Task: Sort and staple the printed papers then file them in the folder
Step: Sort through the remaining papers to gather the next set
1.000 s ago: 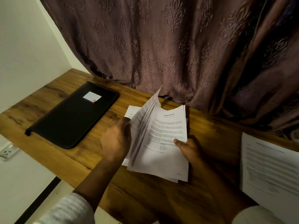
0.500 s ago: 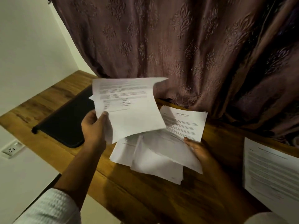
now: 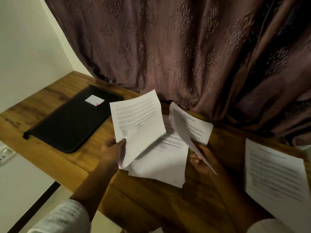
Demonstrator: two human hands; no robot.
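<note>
My left hand [image 3: 112, 153] pinches the lower edge of a printed sheet [image 3: 137, 121] and holds it lifted above the desk. My right hand [image 3: 202, 161] grips a second set of printed sheets [image 3: 190, 126], raised and tilted on edge. Between the hands a loose stack of papers [image 3: 161, 163] lies flat on the wooden desk [image 3: 151, 202]. A closed black zip folder [image 3: 70, 120] with a small white label lies on the desk to the left. No stapler is in view.
Another printed page [image 3: 276, 179] lies at the desk's right edge. A brown patterned curtain [image 3: 185, 47] hangs right behind the desk. A white wall stands at left, with a power socket [image 3: 4, 154] below the desk's left end.
My left hand has brought its sheet back right and lower, off the folder. My right hand has lifted a set of sheets off the stack and tipped it up.
</note>
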